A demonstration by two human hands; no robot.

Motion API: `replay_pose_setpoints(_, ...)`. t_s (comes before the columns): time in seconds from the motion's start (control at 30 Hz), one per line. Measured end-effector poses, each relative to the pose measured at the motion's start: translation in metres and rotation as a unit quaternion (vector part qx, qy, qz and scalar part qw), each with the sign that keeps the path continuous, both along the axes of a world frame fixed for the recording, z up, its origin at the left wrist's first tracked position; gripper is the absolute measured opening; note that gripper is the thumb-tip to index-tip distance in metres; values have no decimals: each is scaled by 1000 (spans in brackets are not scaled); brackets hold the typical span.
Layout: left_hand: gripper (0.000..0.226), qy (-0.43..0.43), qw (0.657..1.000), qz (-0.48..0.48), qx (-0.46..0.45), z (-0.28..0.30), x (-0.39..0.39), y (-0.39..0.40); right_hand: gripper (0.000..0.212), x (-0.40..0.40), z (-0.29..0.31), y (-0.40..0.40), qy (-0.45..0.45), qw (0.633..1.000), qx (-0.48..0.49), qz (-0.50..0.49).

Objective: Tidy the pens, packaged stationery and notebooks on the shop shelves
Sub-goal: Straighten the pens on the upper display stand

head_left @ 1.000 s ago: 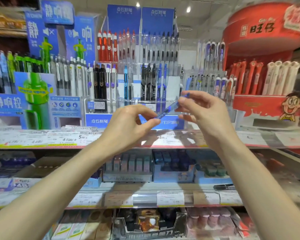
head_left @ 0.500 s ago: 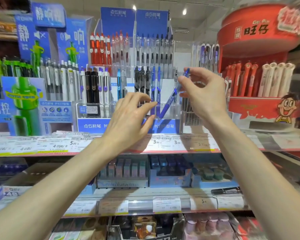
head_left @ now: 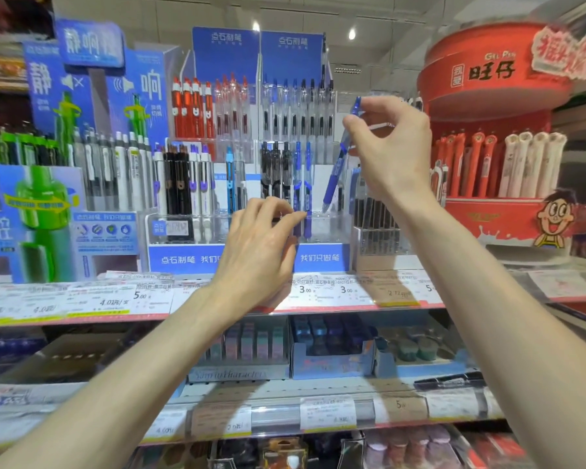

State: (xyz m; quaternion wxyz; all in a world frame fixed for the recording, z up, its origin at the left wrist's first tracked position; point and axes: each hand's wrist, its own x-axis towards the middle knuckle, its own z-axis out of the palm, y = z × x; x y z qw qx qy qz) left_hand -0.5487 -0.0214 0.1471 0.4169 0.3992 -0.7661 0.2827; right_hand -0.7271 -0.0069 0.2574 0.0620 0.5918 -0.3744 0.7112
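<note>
Right hand point(head_left: 391, 154) pinches blue pen point(head_left: 340, 157); red display point(head_left: 487, 72) reads "Gel Pen", seemingly.

This is a stationery shop: the shelves point(head_left: 318, 308) carry price labels point(head_left: 325, 292) and branded display racks point(head_left: 247, 258) full of pens point(head_left: 190, 110).

The blue pen point(head_left: 339, 157) has a see-through barrel and a blue grip, tilted with its tip down over the clear pen display point(head_left: 325, 228). It's pinched near the top. Two matching blue pens point(head_left: 302, 187) stand upright just left of it.
</note>
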Motion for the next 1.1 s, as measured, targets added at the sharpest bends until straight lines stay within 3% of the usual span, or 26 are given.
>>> replay_pose_setpoints(0.2,40,8,1000,5,5,0,0,0,30,11,0,-3,47,998,3,-31)
replay_pose_setpoints(0.8,40,25,1000,2,1,-3,-2,-3,36,19,1,-12,59,994,84,-27)
replay_pose_setpoints(1.1,42,20,1000,1,0,-3,-1,-3,28,25,-9,-13,142,977,117,-108)
